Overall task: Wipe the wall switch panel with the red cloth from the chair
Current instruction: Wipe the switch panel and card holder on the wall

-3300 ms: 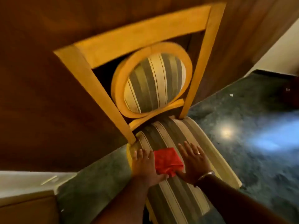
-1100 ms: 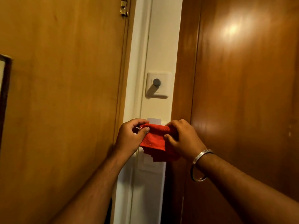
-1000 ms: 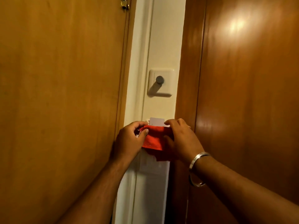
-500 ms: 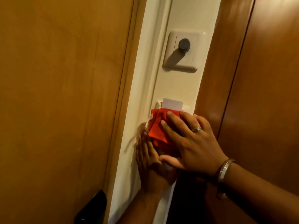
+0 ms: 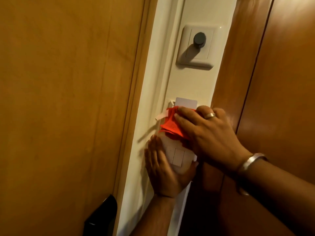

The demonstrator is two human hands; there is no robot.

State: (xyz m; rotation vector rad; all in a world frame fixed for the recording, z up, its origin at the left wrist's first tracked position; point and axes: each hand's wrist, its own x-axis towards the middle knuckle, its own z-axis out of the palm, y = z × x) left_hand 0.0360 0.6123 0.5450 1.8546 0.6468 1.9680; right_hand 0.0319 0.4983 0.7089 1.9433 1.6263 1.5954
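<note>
**Mia:** Where is the red cloth [image 5: 171, 127] now?

**Tom:** It is on the wall, pressed flat on the top part of the switch panel [image 5: 177, 155]. The right hand [image 5: 206, 135] lies on it with the fingers spread out, pushing it on the wall.

**Mia:** What does the left hand [image 5: 163, 169] do?

**Tom:** It is open and flat. It rests along the left side and bottom of the panel. It holds nothing. It looks a bit blurry.

**Mia:** Which step is this?

**Tom:** I think it is the wiping step. The cloth covers the top, and the white part with the two buttons below is bare.

**Mia:** What comes next?

**Tom:** I think the cloth must slide down over the buttons. Push softly, so no button clicks. Watch the white card [image 5: 186, 101] just above the cloth, so it does not get bumped. The round knob plate [image 5: 196, 46] is higher up, well apart.
</note>
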